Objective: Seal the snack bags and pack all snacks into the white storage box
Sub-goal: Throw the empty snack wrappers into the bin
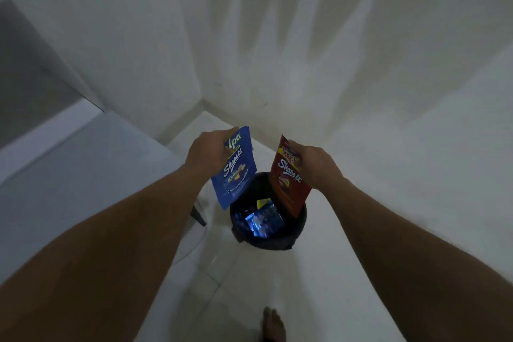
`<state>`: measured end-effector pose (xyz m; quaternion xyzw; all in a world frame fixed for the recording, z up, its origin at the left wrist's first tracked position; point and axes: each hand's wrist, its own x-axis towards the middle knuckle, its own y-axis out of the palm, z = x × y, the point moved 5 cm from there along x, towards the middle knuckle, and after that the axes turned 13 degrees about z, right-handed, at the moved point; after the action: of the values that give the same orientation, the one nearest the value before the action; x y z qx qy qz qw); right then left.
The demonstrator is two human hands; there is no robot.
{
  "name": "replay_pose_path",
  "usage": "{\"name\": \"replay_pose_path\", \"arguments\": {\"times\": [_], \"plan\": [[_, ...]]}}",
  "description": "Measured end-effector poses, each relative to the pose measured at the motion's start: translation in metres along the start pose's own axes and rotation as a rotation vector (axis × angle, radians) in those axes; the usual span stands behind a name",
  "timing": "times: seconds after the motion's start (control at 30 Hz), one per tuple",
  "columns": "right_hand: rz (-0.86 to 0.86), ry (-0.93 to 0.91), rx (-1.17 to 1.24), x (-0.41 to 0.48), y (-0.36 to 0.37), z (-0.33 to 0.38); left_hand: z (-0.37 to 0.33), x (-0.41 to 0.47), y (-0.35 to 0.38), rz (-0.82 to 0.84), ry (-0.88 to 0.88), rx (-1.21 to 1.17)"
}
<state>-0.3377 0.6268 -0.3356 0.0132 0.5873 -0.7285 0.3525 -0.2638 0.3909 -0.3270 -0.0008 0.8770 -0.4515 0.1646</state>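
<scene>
1. Left hand [206, 153]: fingers pinch the top of the blue snack bag [234, 172], which hangs below them.
2. Right hand [316, 166]: fingers are curled round the top of the red snack bag [288, 183], which also hangs.
3. Black bin [294, 233] stands beneath the fingers, with foil wrappers [263, 221] inside.
4. Seals: cannot tell. White storage box: not in view.
5. Step, judged: bags in hand, packing not yet done. The next move calls for pressing each top closed, then locating the box.

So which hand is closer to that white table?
Left. The left hand, holding the blue snack bag, hovers beside the white table at its corner; the right hand, holding the red snack bag, is over the black bin's far side.
</scene>
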Motion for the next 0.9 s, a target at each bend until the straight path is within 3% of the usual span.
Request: {"name": "replay_pose_path", "arguments": {"times": [0.3, 0.53, 0.73, 0.9], "plan": [[0.107, 0.004, 0.032, 0.105, 0.137, -0.095, 0.06, 0.087, 0.171, 0.031, -0.143, -0.019], [0.151, 0.002, 0.104, 0.144, 0.204, -0.133, 0.072, 0.118, 0.254, 0.021, -0.187, -0.01], [0.182, 0.049, 0.06, 0.138, 0.21, -0.142, 0.075, 0.116, 0.273, 0.16, -0.293, 0.004], [0.179, 0.017, 0.023, 0.126, 0.157, -0.116, 0.062, 0.101, 0.223, 0.179, -0.272, 0.053]]}}
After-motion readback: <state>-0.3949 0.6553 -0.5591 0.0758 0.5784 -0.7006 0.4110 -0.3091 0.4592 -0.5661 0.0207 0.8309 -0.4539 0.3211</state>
